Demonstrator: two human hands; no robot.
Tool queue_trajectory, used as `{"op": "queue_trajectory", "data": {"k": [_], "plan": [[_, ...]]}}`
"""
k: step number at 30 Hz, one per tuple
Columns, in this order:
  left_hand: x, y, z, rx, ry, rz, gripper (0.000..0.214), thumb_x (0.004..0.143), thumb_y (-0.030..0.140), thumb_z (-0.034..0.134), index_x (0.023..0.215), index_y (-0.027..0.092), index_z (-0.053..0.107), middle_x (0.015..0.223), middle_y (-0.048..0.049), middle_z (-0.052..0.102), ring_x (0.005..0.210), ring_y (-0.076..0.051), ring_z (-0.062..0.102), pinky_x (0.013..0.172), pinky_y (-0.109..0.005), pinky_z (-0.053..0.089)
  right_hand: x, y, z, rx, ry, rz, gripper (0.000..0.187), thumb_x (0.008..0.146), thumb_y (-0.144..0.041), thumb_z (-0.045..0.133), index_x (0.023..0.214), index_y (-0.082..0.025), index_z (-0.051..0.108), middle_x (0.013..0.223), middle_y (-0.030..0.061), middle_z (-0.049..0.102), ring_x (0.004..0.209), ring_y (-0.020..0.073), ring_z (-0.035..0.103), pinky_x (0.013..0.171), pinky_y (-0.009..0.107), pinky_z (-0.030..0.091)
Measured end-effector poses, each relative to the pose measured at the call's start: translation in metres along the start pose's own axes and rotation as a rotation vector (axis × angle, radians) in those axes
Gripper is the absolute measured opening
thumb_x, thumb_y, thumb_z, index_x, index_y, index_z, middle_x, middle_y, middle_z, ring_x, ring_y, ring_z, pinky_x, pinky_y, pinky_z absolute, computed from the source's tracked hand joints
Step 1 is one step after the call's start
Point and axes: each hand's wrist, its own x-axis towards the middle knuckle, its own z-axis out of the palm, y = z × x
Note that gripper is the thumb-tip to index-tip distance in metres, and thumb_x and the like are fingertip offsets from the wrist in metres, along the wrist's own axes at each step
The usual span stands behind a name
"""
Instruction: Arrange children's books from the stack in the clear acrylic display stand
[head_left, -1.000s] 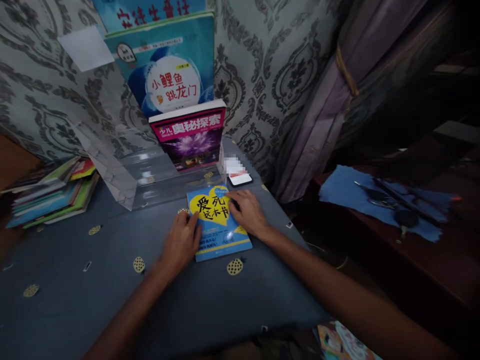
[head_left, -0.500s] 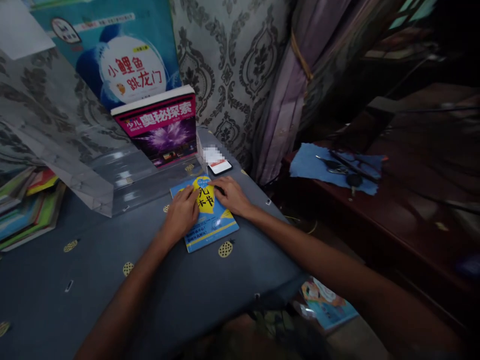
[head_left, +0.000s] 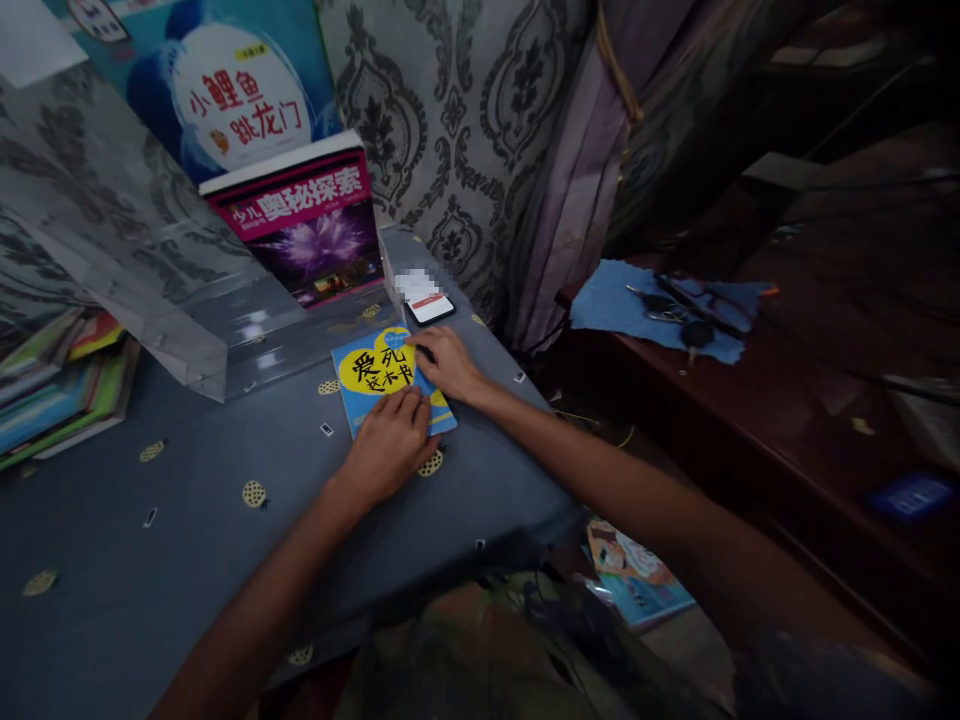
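Note:
A small blue book (head_left: 352, 370) with a yellow patch and black lettering on its cover lies closed on the dark grey-blue tablecloth. Across its lower part rests my left hand (head_left: 395, 435), palm down with the fingers stretched out, hiding the bottom of the cover. My right hand (head_left: 448, 365) lies at the upper right edge, its fingers extended over the cover's corner and touching it. Neither hand is wrapped around the book. Just beyond the right hand is a phone (head_left: 431, 303) with a lit screen.
Behind the book, a clear acrylic stand (head_left: 187, 350) holds a pink and purple book (head_left: 315, 235) upright, with a large blue book (head_left: 240, 90) behind. Several books (head_left: 67, 395) are stacked at left. On a dark red surface to the right, keys (head_left: 697, 335) and glasses lie on a blue cloth (head_left: 607, 300).
My left hand has slid down the cover from its middle to the lower part, uncovering the large title. The right hand stays at the upper right edge. The camera view has shifted slightly.

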Motion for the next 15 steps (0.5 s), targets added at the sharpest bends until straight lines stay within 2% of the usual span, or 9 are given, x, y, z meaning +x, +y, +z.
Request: {"op": "queue_trajectory", "data": {"k": [6, 15], "plan": [[0.001, -0.001, -0.002, 0.092, -0.018, 0.043, 0.041, 0.1, 0.032, 0.048, 0.13, 0.007, 0.058, 0.138, -0.022, 0.06, 0.133, -0.031, 0.054, 0.111, -0.048, 0.044, -0.006, -0.002, -0.007, 0.017, -0.012, -0.031, 0.034, 0.093, -0.012, 0.05, 0.12, -0.013, 0.07, 0.118, 0.0121, 0.07, 0.111, 0.0231, 0.059, 0.104, 0.038, 0.041], [-0.009, 0.001, 0.011, 0.05, 0.129, -0.002, 0.043, 0.098, 0.033, 0.049, 0.134, 0.01, 0.057, 0.14, -0.0199, 0.058, 0.133, -0.031, 0.053, 0.112, -0.05, 0.043, -0.023, -0.012, -0.016, -0.049, -0.041, -0.021, 0.033, 0.093, -0.014, 0.051, 0.121, -0.012, 0.069, 0.129, 0.015, 0.062, 0.118, 0.0266, 0.055, 0.105, 0.042, 0.042]]}}
